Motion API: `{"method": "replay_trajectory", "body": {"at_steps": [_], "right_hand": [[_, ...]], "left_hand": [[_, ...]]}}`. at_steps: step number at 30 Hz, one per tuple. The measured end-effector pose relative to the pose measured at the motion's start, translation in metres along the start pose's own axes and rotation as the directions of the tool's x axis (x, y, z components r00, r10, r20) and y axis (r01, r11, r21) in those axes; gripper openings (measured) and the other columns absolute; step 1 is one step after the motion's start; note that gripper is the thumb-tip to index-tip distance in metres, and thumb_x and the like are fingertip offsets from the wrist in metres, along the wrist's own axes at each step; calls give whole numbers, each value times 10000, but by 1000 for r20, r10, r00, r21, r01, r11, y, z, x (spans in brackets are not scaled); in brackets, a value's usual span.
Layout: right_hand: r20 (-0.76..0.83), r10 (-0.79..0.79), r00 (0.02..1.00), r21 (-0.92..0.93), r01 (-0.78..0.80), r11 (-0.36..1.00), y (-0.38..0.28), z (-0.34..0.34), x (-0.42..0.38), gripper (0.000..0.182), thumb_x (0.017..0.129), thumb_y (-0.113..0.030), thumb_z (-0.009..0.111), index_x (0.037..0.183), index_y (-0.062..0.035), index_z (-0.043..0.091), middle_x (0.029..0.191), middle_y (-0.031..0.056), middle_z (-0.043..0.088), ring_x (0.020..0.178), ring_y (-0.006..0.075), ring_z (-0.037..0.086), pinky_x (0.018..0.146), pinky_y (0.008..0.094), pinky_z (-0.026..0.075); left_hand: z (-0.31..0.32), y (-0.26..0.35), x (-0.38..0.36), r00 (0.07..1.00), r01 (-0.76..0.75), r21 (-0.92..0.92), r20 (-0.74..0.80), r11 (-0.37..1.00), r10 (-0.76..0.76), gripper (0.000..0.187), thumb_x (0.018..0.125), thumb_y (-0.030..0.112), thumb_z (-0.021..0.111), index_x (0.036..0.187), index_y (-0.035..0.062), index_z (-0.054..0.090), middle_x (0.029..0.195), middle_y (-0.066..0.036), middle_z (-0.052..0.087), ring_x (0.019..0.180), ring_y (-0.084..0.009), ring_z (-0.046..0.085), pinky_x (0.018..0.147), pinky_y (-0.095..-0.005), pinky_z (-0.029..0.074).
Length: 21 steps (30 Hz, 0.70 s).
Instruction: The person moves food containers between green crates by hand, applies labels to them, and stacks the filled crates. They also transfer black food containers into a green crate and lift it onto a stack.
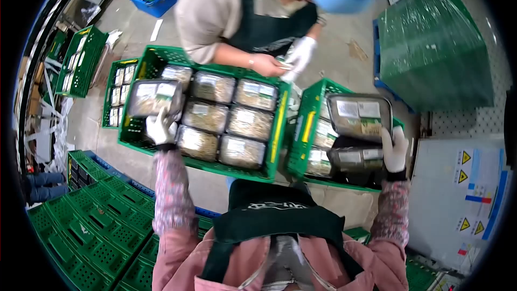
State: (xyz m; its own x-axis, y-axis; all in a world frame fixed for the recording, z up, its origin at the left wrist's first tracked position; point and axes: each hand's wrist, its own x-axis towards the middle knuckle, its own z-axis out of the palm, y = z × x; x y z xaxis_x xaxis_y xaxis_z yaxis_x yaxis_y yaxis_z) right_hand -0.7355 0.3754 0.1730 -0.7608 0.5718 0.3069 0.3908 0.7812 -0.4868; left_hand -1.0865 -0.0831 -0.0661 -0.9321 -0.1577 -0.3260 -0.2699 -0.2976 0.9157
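Observation:
My left hand [161, 128], in a white glove, grips the near edge of a labelled black food tray with a clear top [148, 98]. That tray is tilted over the left side of a green crate [202, 168], which holds several similar packs [247, 122]. My right hand [396, 148], also gloved, has its fingers at the right edge of another labelled food tray [347, 113], raised and tilted over a second green crate [301, 129]. Beneath it in that crate lie more packs [355, 156]. What the packs contain looks pale and stringy; I cannot make out its kind.
A co-worker [215, 16] in a dark apron stands across the crates, hands together above the gap between them. Stacked green crates [91, 226] fill the lower left. A wrapped green stack [433, 48] and a white cabinet [458, 199] stand on the right.

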Motion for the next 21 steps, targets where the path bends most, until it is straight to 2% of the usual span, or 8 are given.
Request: {"method": "replay_trajectory", "body": {"at_steps": [2, 5, 9, 10, 11, 13, 15, 21], "right_hand": [[-17, -113, 993, 31, 113, 993, 34, -5, 13, 226, 808, -90, 644, 690, -21, 465, 554, 135, 501, 450, 231, 489, 446, 323, 372], [-31, -424, 905, 61, 425, 903, 90, 14, 41, 235, 770, -112, 677, 630, -53, 497, 520, 138, 482, 451, 310, 505, 418, 395, 372], [21, -870, 493, 2, 870, 493, 141, 39, 67, 202, 662, -216, 649, 565, -125, 498, 536, 63, 455, 492, 256, 498, 447, 380, 386], [113, -866, 488, -128, 871, 474, 156, 57, 62, 153, 631, -198, 636, 590, -136, 503, 560, 50, 463, 525, 237, 509, 460, 366, 391], [218, -842, 493, -260, 861, 437, 176, 71, 56, 121, 599, -181, 623, 614, -148, 508, 584, 37, 470, 557, 219, 521, 472, 353, 395], [163, -899, 407, -89, 914, 397, 221, 92, 34, 117, 591, -161, 608, 652, -160, 508, 633, 11, 472, 619, 194, 525, 509, 329, 396], [195, -839, 508, -70, 861, 504, 249, 94, 8, 106, 613, -145, 594, 672, -169, 510, 642, -1, 462, 644, 196, 516, 547, 331, 394], [152, -669, 727, -132, 686, 715, 256, 122, -19, 155, 715, -98, 512, 841, -162, 574, 775, 32, 503, 781, 222, 522, 695, 360, 391]], "left_hand": [[1, 29, -91, 969, -247, 158, 36, 956, 244, 358, 795, 107, 652, 1103, 1, 503, 1026, -104, 581, 850, -192, 588, 693, -344, 503], [41, 38, -233, 907, -420, 293, 172, 859, 385, 403, 798, 33, 636, 1171, -9, 492, 1080, -88, 572, 907, -166, 571, 816, -295, 459], [107, -28, -373, 837, -547, 379, 263, 747, 480, 274, 716, 6, 703, 979, 39, 635, 892, -65, 650, 776, -170, 610, 706, -307, 488], [118, -31, -391, 520, -842, 485, 617, 235, 591, 282, 605, -19, 683, 865, 82, 642, 810, -97, 630, 725, -233, 610, 635, -313, 487], [131, -58, -392, 229, -959, 285, 747, 12, 625, 238, 489, 49, 658, 707, 109, 585, 698, -92, 560, 661, -270, 572, 544, -328, 463], [166, -77, -417, 180, -963, 235, 925, -132, 333, 171, 490, 136, 645, 613, 121, 527, 632, -58, 517, 577, -256, 545, 507, -363, 444], [176, -119, -423, 165, -964, 179, 982, -196, 88, 99, 556, 148, 609, 586, 140, 515, 627, -38, 488, 635, -247, 525, 539, -362, 428], [188, -139, -424, 269, -914, 252, 963, -317, -8, 55, 634, 108, 574, 660, 148, 548, 702, -46, 502, 728, -238, 524, 621, -363, 424]]}}
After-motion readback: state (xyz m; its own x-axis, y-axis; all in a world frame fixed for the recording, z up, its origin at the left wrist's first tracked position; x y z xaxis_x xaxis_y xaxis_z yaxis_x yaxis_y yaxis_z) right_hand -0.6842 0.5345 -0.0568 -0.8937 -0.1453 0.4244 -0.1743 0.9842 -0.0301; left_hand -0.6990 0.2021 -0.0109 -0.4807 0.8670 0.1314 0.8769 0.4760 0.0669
